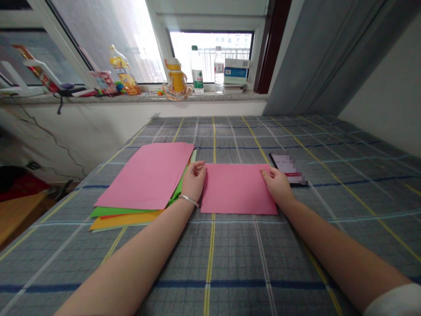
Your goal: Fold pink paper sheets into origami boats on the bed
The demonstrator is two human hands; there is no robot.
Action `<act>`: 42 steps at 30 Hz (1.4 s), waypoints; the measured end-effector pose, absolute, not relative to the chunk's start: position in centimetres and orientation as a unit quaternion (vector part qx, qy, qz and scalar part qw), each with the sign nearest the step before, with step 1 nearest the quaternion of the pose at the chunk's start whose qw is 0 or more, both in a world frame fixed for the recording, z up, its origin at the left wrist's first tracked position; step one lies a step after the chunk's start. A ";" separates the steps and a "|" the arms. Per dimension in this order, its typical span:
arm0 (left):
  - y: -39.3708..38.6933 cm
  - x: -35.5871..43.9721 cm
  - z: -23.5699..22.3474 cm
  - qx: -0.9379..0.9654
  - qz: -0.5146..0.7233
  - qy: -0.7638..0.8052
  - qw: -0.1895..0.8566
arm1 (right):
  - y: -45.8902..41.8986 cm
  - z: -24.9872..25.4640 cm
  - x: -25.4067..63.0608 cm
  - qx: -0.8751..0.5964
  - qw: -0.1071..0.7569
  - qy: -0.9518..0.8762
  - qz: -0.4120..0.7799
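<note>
A pink sheet of paper (237, 191) lies in front of me on the plaid cloth, its long side running left to right. My left hand (194, 179) is at its left edge, fingers curled together on the upper left corner. At the opposite side, my right hand (276, 184) pinches the upper right part of the sheet. Left of it rests a stack of coloured paper (148, 175), pink on top with green, orange and yellow edges sticking out below. My left wrist, with a silver bangle (189, 200), lies beside that stack.
Past my right hand lies a dark-edged phone or tablet (288, 169), its screen partly blurred. The plaid cloth (237, 254) covers the whole surface. Along the windowsill (148, 97) stand a juice bottle (123, 72), a yellow cup (176, 77), two water bottles and some boxes (236, 72).
</note>
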State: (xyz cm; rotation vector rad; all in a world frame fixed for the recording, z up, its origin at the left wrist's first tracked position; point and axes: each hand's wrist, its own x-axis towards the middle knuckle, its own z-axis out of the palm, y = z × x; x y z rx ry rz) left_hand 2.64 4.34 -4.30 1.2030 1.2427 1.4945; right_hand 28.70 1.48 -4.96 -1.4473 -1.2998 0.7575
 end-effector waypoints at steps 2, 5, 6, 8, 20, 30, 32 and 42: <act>4.0 2.8 -4.0 0.469 0.574 0.500 0.448 | 1.3 -4.8 28.5 -0.575 0.532 -0.512 0.353; 3.4 2.9 -3.6 0.505 0.524 0.507 0.461 | 1.0 -4.5 28.1 -0.532 0.564 -0.474 0.417; 3.3 2.9 -3.4 0.525 0.513 0.511 0.447 | 1.0 -4.4 28.0 -0.526 0.568 -0.467 0.426; 3.0 2.9 -3.2 0.553 0.504 0.523 0.409 | 0.9 -4.2 27.8 -0.527 0.571 -0.460 0.430; 3.1 3.0 -3.7 0.531 0.523 0.485 0.458 | 0.9 -4.3 27.9 -0.538 0.569 -0.467 0.410; 3.9 2.8 -4.1 0.532 0.549 0.469 0.442 | 1.7 -5.1 28.6 -0.583 0.503 -0.535 0.348; 4.1 2.8 -4.2 0.584 0.539 0.461 0.395 | 2.2 -5.1 28.8 -0.597 0.491 -0.560 0.299; 3.7 3.3 -4.4 0.797 0.284 0.524 0.097 | 3.4 -4.8 28.8 -0.681 0.346 -0.640 0.090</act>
